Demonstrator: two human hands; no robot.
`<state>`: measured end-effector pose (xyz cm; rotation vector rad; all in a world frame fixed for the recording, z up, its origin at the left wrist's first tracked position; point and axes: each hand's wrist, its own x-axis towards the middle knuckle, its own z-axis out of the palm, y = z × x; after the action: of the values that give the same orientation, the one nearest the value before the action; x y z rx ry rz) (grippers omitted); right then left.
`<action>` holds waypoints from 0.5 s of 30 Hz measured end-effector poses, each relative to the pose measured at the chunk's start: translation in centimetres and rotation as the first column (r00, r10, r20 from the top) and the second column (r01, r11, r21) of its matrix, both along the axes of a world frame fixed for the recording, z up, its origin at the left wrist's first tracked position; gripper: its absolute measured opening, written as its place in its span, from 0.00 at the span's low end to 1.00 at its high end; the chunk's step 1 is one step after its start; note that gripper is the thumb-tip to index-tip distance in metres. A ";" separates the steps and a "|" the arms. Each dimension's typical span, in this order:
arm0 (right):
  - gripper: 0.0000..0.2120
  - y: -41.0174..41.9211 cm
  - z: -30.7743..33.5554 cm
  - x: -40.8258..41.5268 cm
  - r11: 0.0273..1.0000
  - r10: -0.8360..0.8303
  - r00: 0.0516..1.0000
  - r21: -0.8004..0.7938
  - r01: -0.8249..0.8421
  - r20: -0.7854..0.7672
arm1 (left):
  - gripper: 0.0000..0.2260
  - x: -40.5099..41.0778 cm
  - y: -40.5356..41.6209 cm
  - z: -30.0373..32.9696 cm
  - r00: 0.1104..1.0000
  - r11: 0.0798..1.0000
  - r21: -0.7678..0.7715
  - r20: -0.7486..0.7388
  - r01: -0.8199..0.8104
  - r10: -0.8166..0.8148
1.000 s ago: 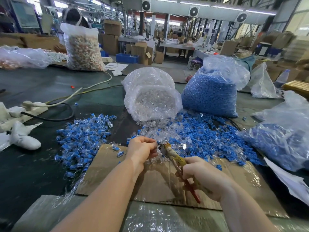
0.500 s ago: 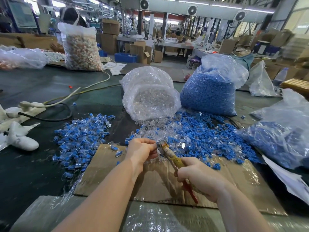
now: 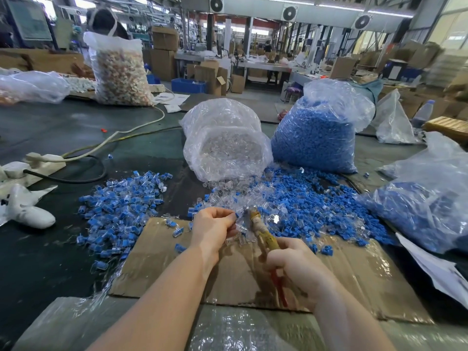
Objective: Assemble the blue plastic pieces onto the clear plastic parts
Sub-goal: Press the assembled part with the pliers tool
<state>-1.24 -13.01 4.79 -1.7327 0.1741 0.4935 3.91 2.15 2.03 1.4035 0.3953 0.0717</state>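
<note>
**Around the cardboard sheet: what else is on your bench**

You have a cardboard sheet (image 3: 162, 259) flat on the dark table (image 3: 50, 262). Left of the sheet you can see a white power strip (image 3: 43, 160) with a pale cable (image 3: 136, 129) and a black cable (image 3: 83, 178) running from it, and nearer you a white glove (image 3: 30, 214). Far beyond the sheet, to the left, stands a tall bag of pale mixed pieces (image 3: 121, 72). Beyond it to the right, stacked cardboard boxes (image 3: 164, 51) and a blue crate (image 3: 188, 86).
</note>
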 end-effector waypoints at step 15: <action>0.29 -8.5 -4.3 4.1 0.392 -0.117 0.896 -0.809 0.438 0.428 | 0.10 0.2 9.1 -3.5 0.978 0.254 0.961 0.056 -0.107 0.200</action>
<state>2.91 -21.52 0.45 -2.7479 0.5935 -0.2386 4.14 11.30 -1.49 2.6387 0.5999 0.5124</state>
